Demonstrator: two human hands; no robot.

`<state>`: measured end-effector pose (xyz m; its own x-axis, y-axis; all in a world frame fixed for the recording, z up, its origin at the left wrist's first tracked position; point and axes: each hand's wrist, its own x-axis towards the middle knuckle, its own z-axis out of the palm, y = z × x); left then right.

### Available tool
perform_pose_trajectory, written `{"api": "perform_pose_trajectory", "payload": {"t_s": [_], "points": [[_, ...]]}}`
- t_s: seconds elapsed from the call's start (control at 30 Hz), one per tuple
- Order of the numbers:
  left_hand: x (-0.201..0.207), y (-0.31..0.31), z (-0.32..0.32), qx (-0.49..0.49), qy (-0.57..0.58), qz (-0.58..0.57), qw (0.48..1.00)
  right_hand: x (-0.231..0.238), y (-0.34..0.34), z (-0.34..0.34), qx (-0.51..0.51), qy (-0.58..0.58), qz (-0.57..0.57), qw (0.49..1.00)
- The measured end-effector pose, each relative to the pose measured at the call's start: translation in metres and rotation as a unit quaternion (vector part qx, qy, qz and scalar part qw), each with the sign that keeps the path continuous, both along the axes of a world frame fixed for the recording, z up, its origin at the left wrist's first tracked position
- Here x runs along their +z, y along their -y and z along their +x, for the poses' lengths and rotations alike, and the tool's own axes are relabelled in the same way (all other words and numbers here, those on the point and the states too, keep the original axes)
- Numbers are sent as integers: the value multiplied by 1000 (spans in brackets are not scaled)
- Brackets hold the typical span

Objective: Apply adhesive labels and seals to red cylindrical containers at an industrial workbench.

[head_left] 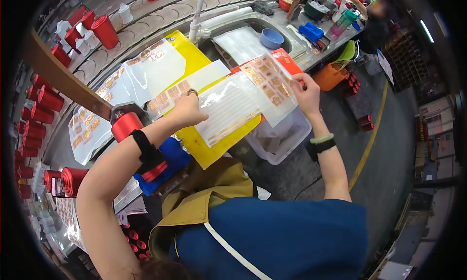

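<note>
My right hand (306, 92) pinches the right edge of a clear decal sheet (269, 85) with gold and brown printed motifs, tilted over the work surface's edge. My left hand (187, 109) lies over another decal sheet (170, 96), its thumb stretched apart and its other fingertips partly hidden. Between the hands rests a whitish translucent sheet (226, 107) with a gold-striped lower edge. Beneath these sheets is a yellow sheet (202, 151). A red printed packet (287, 62) shows behind the raised sheet.
A red canister (127, 126) and blue cloth (170, 153) lie by my left forearm. Below my right hand is a translucent plastic tub (279, 146). A sink with a blue bowl (272, 38) stands behind. Red canisters (104, 31) line the conveyor. Another person (377, 24) is at far right.
</note>
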<state>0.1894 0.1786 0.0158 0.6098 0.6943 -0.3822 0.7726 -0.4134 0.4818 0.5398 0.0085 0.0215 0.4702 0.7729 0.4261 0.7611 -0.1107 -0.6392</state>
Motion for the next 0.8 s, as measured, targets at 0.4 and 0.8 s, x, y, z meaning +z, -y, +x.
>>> {"api": "perform_pose_trajectory", "payload": {"t_s": [0.4, 0.8], "points": [[-14, -20, 18, -4, -92, 99, 991, 49, 21, -85, 190, 67, 110, 973], [-6, -22, 21, -1, -84, 32, 996, 47, 30, -78, 298, 296, -7, 908]]}}
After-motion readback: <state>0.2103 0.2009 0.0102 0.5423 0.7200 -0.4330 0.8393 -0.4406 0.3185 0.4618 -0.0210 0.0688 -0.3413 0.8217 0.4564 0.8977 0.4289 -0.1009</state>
